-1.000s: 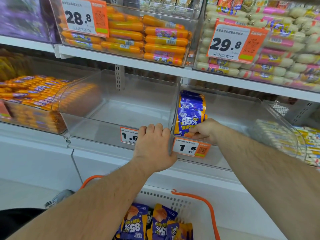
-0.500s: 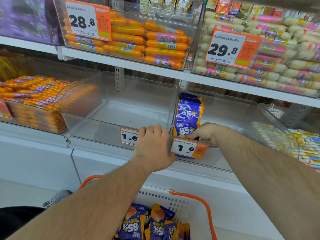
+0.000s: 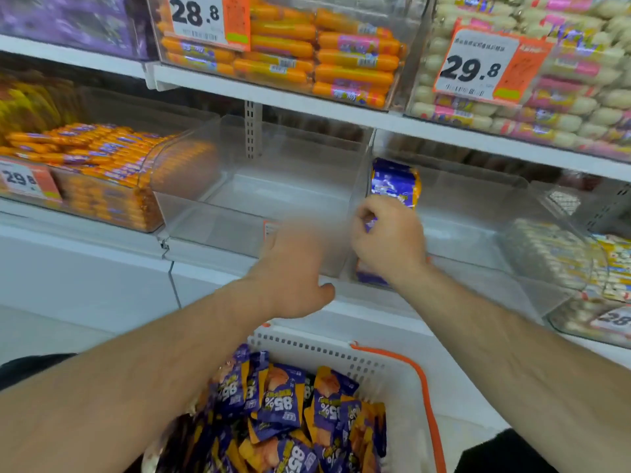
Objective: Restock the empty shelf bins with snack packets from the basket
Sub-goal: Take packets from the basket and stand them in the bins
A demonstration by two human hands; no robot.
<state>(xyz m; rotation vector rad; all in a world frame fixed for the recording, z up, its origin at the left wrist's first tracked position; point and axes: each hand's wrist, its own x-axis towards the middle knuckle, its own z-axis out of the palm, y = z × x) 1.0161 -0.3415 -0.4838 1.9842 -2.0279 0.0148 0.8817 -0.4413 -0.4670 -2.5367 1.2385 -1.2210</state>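
Observation:
Purple and orange snack packets (image 3: 394, 180) stand upright against the left wall of a clear shelf bin (image 3: 478, 213). My right hand (image 3: 389, 242) reaches into that bin, its fingers curled round the packets' lower part. My left hand (image 3: 293, 268) hovers, motion-blurred, in front of the neighbouring empty clear bin (image 3: 273, 189), fingers loosely extended and holding nothing. Below, a white basket (image 3: 341, 351) with an orange handle (image 3: 426, 397) holds several more of the same packets (image 3: 283, 404).
A bin of orange sausage sticks (image 3: 95, 158) sits to the left, and a bin of pale sticks (image 3: 560, 254) to the right. The upper shelf carries full bins with price tags 28.8 (image 3: 201, 18) and 29.8 (image 3: 478, 66). A white shelf ledge (image 3: 102, 254) runs below the bins.
My left hand has come off the empty bin's front edge and is moving, blurred. My right hand has shifted up over the packets in the right bin. More of the basket shows.

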